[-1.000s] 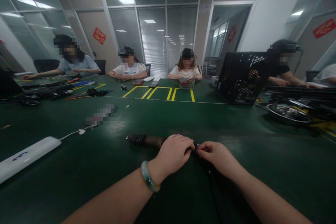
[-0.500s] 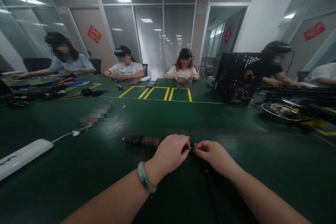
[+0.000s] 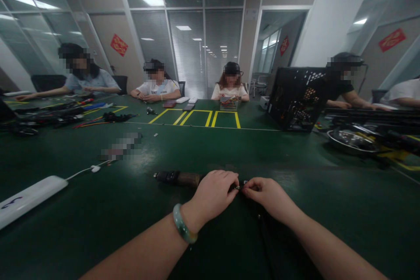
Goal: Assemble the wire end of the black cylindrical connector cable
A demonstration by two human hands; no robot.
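Observation:
A dark cylindrical tool (image 3: 188, 179) lies across the green table in front of me. It has a brown middle, a ridged black collar and a small metal tip at its left end. My left hand (image 3: 215, 190) is closed over its right part, which the fingers hide. Close beside it, my right hand (image 3: 265, 194) pinches at a small dark and metallic piece at the tool's right end; its exact kind is hidden. Below my right hand, a dark cord or strap (image 3: 260, 232) runs towards me, dim against the table.
A white power strip (image 3: 33, 199) with a white cable lies at left. Dark tools and wires (image 3: 55, 116) are heaped further back. A black computer case (image 3: 292, 98) and a metal bowl (image 3: 352, 142) stand at right. Several people sit across the table.
Both hands stay at the tool's right end with almost the same grip. The view has shifted slightly. The person opposite has moved their hands at a clear box.

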